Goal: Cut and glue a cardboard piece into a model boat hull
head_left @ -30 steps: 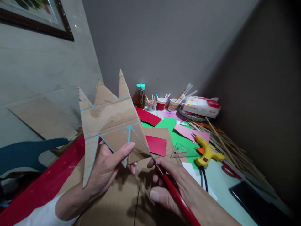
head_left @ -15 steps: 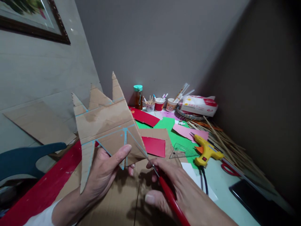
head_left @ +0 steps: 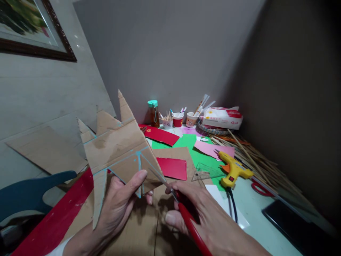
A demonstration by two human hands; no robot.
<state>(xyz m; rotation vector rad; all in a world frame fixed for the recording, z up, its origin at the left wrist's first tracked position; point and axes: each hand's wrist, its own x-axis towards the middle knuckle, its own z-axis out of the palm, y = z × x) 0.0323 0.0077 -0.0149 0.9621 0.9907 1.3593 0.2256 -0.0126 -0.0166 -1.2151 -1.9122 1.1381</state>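
In the head view, my left hand grips a brown cardboard cutout, thumb on its front face. The cutout has several pointed spikes at top and bottom and blue drawn lines across it. My right hand is closed around red-handled scissors. Their metal blades meet the cutout's lower right edge, close to a slanting blue line. How far the blades are apart cannot be made out.
A yellow glue gun, a clear set square and a black phone lie to the right. Thin sticks are piled by the wall. Paper cups and a bottle stand at the back. Red card lies midway.
The cutout sits slightly lower and further left in view, as the camera has shifted a little. Both hands keep their hold, with the scissors still at the cutout's edge.
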